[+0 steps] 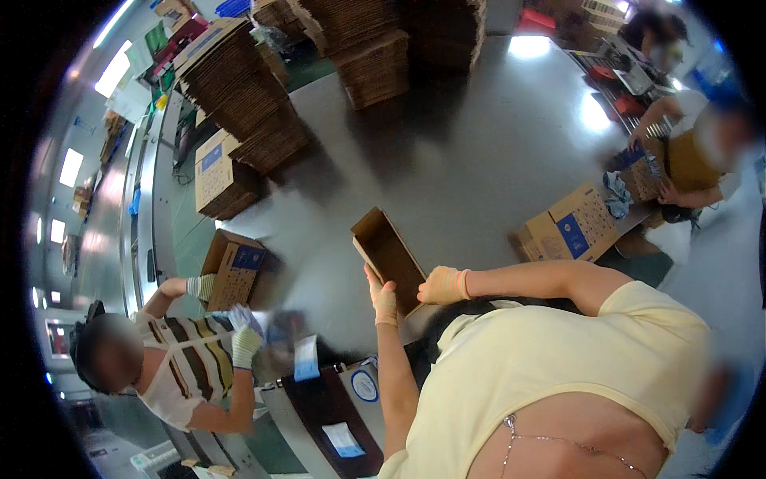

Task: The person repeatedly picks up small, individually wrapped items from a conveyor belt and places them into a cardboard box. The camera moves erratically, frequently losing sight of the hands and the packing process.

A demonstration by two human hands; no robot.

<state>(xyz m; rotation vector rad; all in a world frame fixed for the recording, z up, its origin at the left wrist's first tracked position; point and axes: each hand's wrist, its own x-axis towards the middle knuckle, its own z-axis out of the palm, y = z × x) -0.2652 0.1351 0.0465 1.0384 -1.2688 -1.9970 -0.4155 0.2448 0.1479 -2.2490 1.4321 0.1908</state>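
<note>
An open-topped brown cardboard box (391,257) is held at a slant over the grey metal table, its inside facing up with nothing visible in it. Along its left side, near the close end, my left hand (383,300) grips the wall, thumb on the inner side and fingers outside. My right hand (445,286) is closed on the near right edge, its fingertips partly hidden. Both hands wear thin pale orange work gloves.
Tall stacks of flattened cardboard (239,96) stand at the far side of the metal table (471,160). More printed cartons (574,226) lie to the right. On the left, a co-worker in striped gloves holds a carton (238,271); another person works at the far right.
</note>
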